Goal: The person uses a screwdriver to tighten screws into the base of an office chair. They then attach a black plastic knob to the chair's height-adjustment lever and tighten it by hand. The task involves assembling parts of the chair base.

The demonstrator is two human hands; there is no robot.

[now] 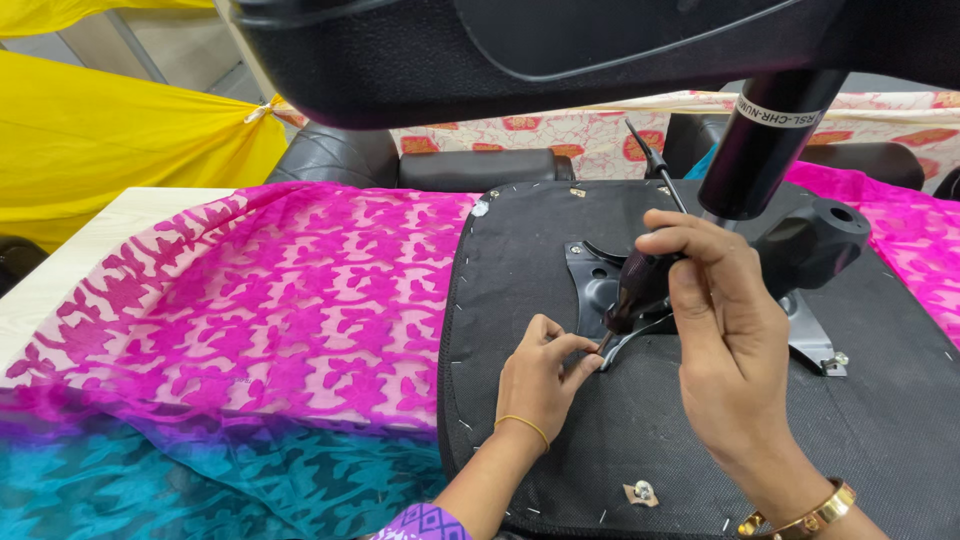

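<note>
An upturned black chair seat [560, 440] lies on the table, with a black metal mounting plate [592, 280] and a black gas cylinder [765, 145] on its underside. My right hand [715, 320] grips a dark-handled screwdriver [635, 290], its tip down at the plate's near corner. My left hand [545, 375] pinches with thumb and fingers right at the screwdriver tip; whatever it holds there is too small to see. A second, thin screwdriver [655, 165] pokes up behind the plate.
Pink patterned cloth [290, 300] covers the table to the left, turning teal [150, 480] near me. A loose bolt with a washer [641, 492] lies on the seat's near edge. Yellow fabric [100, 140] hangs at the far left. Black chair parts [480, 165] sit behind.
</note>
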